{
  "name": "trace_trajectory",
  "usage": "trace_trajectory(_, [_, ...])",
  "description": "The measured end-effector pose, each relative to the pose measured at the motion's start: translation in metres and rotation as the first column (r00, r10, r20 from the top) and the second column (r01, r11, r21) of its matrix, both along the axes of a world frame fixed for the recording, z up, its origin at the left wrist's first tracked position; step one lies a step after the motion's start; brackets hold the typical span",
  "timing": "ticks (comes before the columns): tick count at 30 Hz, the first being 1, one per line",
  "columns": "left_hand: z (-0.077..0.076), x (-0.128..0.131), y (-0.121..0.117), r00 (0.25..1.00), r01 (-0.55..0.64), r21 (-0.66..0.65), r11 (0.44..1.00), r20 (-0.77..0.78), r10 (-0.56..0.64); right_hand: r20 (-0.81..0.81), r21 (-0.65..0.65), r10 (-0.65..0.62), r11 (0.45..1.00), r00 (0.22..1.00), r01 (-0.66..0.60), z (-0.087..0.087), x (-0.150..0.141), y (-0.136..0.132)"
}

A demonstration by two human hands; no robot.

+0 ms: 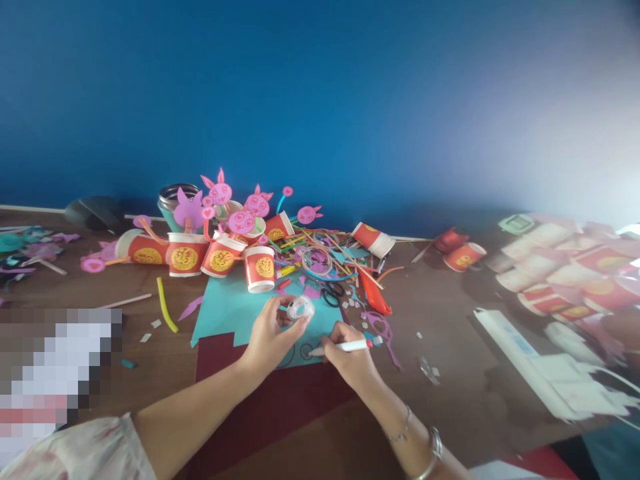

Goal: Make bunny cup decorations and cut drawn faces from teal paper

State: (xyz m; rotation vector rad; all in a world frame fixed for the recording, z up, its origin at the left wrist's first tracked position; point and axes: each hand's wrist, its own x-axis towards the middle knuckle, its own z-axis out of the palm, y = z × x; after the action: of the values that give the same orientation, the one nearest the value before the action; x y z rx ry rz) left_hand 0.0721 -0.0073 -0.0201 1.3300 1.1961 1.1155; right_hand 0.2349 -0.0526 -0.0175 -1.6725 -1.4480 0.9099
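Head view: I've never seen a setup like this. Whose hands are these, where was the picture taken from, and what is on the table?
There is no machine here. A person's own left hand and right hand do the work, and one camera worn on the head looks forward and down at them. The left holds a clear ring, perhaps a tape roll. The right grips a white marker, its tip at a small drawn circle on turquoise paper. A dark red sheet lies partly underneath. Beyond are red paper cups, pink animal-shaped cutouts and scissors among scraps.
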Motion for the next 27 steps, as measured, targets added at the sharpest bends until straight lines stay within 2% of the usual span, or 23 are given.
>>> trace_trajectory(12, [-0.0024,-0.0002,0.0003,0.999,0.019,-0.006,1.000,0.026,-0.019,-0.020,-0.019,-0.002,1.000,1.000,0.001,-0.0018,0.0005,-0.0002])
trace_trajectory(27, [-0.0015,-0.0001,0.0004,0.999,0.014,-0.008,1.000,0.035,-0.014,0.033,0.041,-0.040,0.998,0.999,0.039,-0.0009,-0.0001,0.0000])
